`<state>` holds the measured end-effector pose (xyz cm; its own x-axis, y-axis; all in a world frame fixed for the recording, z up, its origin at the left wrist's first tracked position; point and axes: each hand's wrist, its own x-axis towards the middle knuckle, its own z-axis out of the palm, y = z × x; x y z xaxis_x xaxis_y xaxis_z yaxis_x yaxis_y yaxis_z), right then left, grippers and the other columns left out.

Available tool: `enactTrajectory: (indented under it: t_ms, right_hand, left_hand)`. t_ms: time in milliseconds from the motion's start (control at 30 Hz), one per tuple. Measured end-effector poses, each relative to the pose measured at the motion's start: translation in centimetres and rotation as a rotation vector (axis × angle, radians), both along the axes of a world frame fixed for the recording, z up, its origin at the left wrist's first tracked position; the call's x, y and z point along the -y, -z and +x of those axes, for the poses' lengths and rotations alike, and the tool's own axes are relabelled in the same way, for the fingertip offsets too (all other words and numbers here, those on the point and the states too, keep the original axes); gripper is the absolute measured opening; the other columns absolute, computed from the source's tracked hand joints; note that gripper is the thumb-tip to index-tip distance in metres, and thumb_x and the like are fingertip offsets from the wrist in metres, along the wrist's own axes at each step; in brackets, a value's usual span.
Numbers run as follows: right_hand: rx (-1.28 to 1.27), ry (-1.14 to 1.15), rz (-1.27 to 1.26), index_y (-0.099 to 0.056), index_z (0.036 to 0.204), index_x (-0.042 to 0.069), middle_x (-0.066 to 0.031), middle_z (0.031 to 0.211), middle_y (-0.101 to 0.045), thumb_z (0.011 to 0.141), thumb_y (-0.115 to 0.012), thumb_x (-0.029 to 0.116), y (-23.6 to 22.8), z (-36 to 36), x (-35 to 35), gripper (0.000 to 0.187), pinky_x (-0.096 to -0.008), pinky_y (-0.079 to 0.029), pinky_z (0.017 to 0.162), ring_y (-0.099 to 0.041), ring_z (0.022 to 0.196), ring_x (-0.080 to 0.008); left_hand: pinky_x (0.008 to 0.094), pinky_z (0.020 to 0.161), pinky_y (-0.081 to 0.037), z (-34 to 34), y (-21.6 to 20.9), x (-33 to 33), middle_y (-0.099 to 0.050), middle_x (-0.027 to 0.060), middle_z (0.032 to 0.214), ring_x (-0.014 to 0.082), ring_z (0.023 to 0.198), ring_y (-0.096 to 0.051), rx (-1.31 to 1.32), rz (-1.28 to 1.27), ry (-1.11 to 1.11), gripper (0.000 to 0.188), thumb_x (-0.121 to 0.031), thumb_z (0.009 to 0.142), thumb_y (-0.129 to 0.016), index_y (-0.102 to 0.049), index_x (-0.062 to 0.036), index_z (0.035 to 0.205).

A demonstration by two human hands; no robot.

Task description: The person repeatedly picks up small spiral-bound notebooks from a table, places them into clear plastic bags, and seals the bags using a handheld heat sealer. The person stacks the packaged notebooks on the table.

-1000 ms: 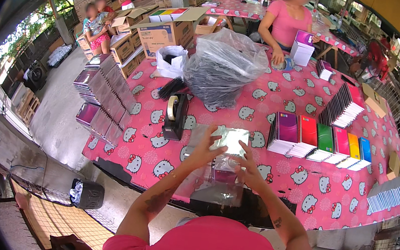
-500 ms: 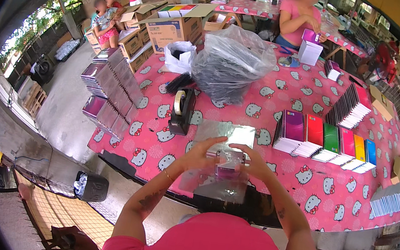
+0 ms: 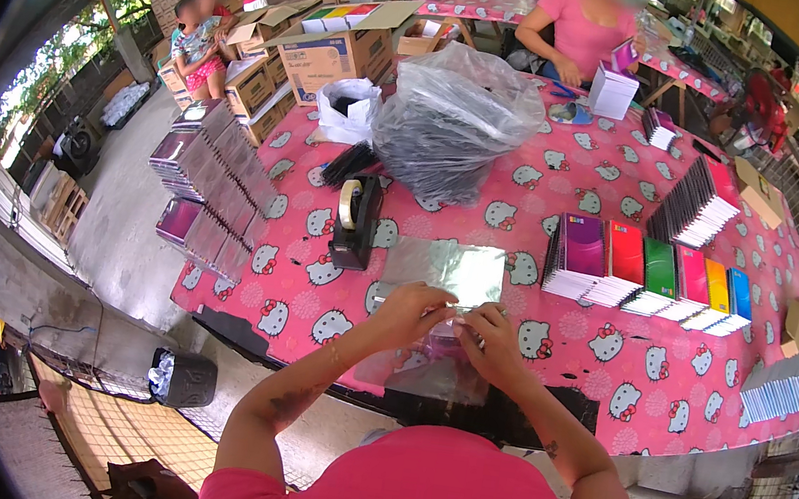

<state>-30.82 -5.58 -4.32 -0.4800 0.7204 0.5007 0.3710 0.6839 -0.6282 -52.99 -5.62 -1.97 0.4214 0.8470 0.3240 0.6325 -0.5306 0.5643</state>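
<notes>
Close together at the table's near edge, both my hands are bent over a small purple-covered notebook bundle [image 3: 448,345] in clear plastic. My left hand [image 3: 414,314] has its fingers pinched at the bundle's upper edge, on what looks like the clear plastic wrapper. Beside it, the fingers of my right hand [image 3: 492,338] are curled and pinched at the same edge. My hands hide most of the bundle. Beneath and beyond them lies a shiny clear plastic sheet [image 3: 419,257]. A black tape dispenser [image 3: 356,229] with a tape roll stands to the left of the sheet.
Wrapped notebooks [image 3: 203,173] stand stacked at the left edge. Notebooks in several colours [image 3: 625,264] line the right side, with a blue stack [image 3: 785,386] farther right. A large clear bag [image 3: 457,121] and a carton [image 3: 328,66] sit at the back. Another person [image 3: 585,27] works across the table.
My hands have moved inward from the bundle's two sides and now meet at its upper edge, fingers pinched. The person across has lowered one hand beside the white stack.
</notes>
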Motion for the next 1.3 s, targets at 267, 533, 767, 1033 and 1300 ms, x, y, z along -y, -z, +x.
enactTrajectory:
  t_ms: [267, 533, 767, 1033, 1300]
  right_hand:
    - [0.037, 0.204, -0.08, -0.056, 0.122, 0.005, -0.012, 0.102, -0.056, 0.08, -0.074, 0.013, -1.2, -0.8, 0.0, 0.047, -0.0407, -0.045, 0.085, -0.056, 0.095, -0.0287]
    - [-0.434, 0.017, -0.815, -0.055, 0.124, 0.005, -0.0039, 0.111, -0.058, 0.085, -0.075, 0.009, 2.8, 0.2, -2.3, 0.044, -0.0307, -0.048, 0.087, -0.056, 0.101, -0.0144]
    - [-0.409, 0.088, -0.713, -0.057, 0.12, 0.006, -0.0027, 0.108, -0.057, 0.086, -0.072, 0.007, 3.3, -0.8, -2.2, 0.038, -0.0274, -0.047, 0.083, -0.055, 0.097, -0.0117]
    - [-0.334, 0.136, -0.638, -0.058, 0.121, 0.004, -0.0069, 0.112, -0.062, 0.088, -0.068, 0.013, 3.9, -0.9, -2.3, 0.036, -0.0317, -0.046, 0.084, -0.056, 0.101, -0.0173]
    - [-0.344, 0.143, -0.604, -0.055, 0.12, 0.006, -0.0035, 0.112, -0.056, 0.088, -0.07, 0.011, 4.0, -0.8, -2.0, 0.036, -0.0283, -0.045, 0.085, -0.052, 0.101, -0.0122]
  left_hand:
    - [0.0437, 0.064, -0.053, 1.7, -1.0, -1.6, -0.071, 0.0097, 0.076, 0.0309, 0.068, -0.069, -0.135, -0.083, -0.122, 0.027, -0.025, 0.083, -0.073, -0.063, -0.0065, 0.1]
    - [0.0399, 0.069, -0.053, 0.8, 0.3, -3.6, -0.068, 0.0141, 0.086, 0.0274, 0.079, -0.067, -0.018, -0.242, -0.138, 0.04, -0.029, 0.081, -0.077, -0.06, -0.0029, 0.106]
    - [0.0416, 0.078, -0.051, -12.0, 6.3, -5.7, -0.067, 0.0093, 0.086, 0.0239, 0.09, -0.065, -0.073, 0.292, -0.888, 0.042, -0.034, 0.08, -0.08, -0.066, -0.0008, 0.103]
    - [0.0283, 0.062, -0.049, -16.5, 7.6, -5.7, -0.066, -0.0005, 0.077, 0.0108, 0.072, -0.062, 0.939, -0.383, -0.886, 0.017, -0.019, 0.085, -0.076, -0.07, -0.0036, 0.09]
    - [0.039, 0.062, -0.051, -14.9, 10.3, -3.0, -0.07, 0.007, 0.074, 0.0186, 0.065, -0.066, 0.615, -0.047, -0.974, 0.016, -0.016, 0.087, -0.071, -0.07, 0.0001, 0.084]
